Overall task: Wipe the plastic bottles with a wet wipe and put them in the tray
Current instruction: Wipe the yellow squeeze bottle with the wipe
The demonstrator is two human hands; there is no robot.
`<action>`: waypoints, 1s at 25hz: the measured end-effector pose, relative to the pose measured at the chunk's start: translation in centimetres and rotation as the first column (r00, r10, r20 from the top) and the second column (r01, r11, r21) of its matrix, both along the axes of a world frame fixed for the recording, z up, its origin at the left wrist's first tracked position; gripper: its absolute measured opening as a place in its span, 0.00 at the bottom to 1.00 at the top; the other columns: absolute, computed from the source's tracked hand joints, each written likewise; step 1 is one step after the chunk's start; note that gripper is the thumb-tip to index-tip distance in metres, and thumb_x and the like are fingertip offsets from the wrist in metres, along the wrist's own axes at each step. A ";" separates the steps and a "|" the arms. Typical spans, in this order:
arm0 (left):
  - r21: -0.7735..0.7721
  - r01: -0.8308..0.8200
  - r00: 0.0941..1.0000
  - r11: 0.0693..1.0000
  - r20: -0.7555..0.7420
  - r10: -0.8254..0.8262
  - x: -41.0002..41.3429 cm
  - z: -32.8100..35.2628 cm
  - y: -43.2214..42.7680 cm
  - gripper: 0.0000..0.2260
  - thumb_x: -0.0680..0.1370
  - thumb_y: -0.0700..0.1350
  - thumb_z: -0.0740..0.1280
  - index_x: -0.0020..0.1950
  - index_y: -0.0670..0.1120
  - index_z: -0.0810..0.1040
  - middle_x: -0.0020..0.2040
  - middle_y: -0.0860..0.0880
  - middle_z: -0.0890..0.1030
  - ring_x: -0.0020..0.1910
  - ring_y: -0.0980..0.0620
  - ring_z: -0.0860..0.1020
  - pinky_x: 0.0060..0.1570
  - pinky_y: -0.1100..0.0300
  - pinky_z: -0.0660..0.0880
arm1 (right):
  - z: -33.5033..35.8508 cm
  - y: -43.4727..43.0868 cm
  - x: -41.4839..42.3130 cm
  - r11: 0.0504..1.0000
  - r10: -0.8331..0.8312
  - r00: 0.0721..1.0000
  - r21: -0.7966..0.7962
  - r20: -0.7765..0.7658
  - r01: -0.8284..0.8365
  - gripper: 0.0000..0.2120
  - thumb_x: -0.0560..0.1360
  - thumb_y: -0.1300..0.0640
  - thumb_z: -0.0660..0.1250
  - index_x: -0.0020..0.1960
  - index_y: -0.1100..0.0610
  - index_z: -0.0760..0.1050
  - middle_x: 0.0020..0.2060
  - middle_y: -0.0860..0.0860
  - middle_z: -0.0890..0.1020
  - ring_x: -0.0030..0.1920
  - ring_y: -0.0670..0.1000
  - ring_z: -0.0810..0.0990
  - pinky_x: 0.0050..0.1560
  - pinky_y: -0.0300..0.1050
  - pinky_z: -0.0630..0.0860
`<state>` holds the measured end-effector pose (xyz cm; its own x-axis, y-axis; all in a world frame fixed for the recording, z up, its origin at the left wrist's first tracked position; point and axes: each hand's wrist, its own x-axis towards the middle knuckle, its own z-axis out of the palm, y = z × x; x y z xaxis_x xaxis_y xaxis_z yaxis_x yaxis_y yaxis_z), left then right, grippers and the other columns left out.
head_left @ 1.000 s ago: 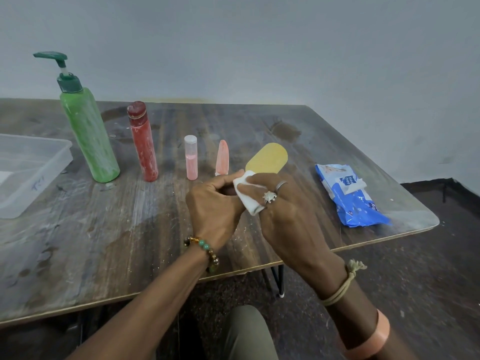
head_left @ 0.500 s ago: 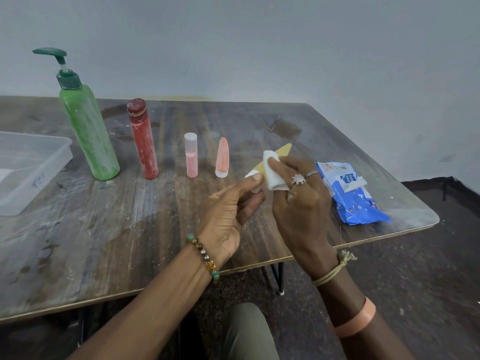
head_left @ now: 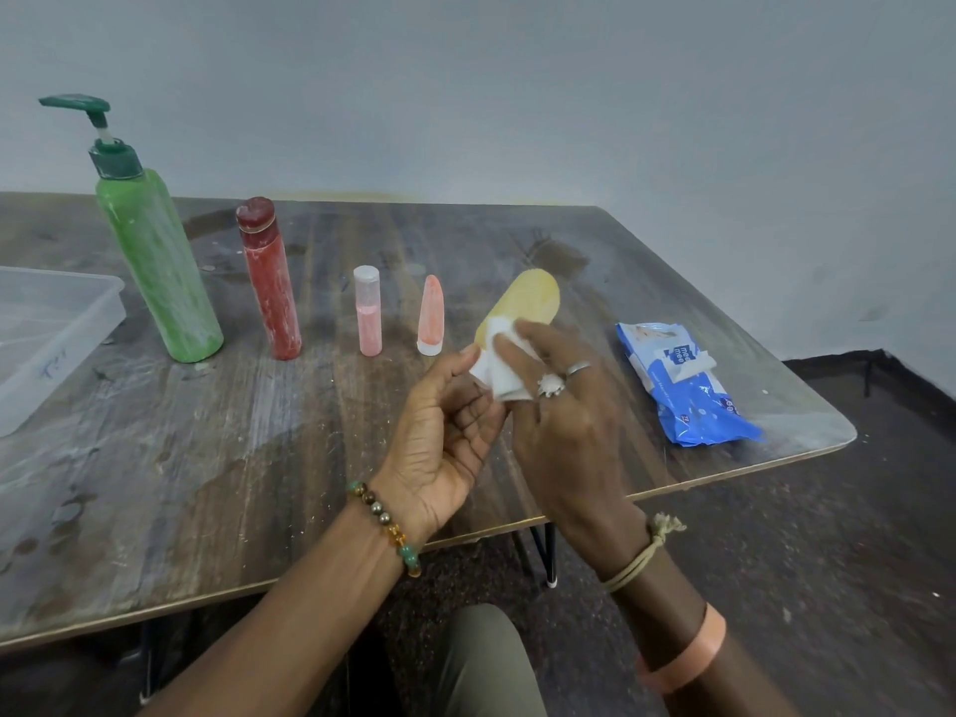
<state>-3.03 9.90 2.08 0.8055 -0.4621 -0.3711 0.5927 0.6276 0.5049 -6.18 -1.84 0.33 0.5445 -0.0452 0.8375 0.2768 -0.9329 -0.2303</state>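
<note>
Plastic bottles number five, taken here from the left. The clear tray (head_left: 62, 323) sits at the left edge of the table (head_left: 258, 458), and no bottle is visible in the part of it in view. Next stand the green pump bottle (head_left: 155, 261), the red bottle (head_left: 271, 292), the small pink bottle (head_left: 368, 315) and the cone-shaped bottle (head_left: 431, 315), all upright in a row and apart from one another. The left hand (head_left: 445, 437) is raised just right of the cone, palm turned inward and fingers curled. Its thumb meets the lower end of the yellow bottle (head_left: 533, 297), and it appears to pinch that end, though the contact is largely hidden. The yellow bottle is held off the table, tilted, its long axis running from the hands up and away, its rounded top farthest from the person. The wet wipe (head_left: 499, 364) is folded over its lower part. The right hand (head_left: 564, 421) grips the wipe and presses it to the bottle from the right side. A blue wipes packet (head_left: 683, 385) lies flat farther right, near the table edge. Judgement: wiping is under way, with the upper half uncovered, so strokes should follow the axis away from the hands. The tray lies well to the left beyond the standing row. The left hand is nearer, and any transfer risks toppling the row.
</note>
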 end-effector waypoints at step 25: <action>-0.054 0.070 0.996 0.996 -0.055 -0.073 1.1 -0.7 1.6 0.22 0.71 0.46 0.74 0.61 0.37 0.77 0.40 0.45 0.79 0.28 0.55 0.81 0.24 0.66 0.77 | 1.0 0.1 0.2 1.000 0.001 0.999 0.029 0.052 -0.003 0.13 0.74 0.65 0.67 0.56 0.60 0.83 0.54 0.56 0.83 0.53 0.52 0.79 0.54 0.41 0.75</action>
<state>-1.92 11.51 1.39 0.7479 -0.5373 -0.3898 0.6638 0.6070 0.4370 -5.95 -1.73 1.32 0.5003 -0.0687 0.8631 0.2910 -0.9255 -0.2423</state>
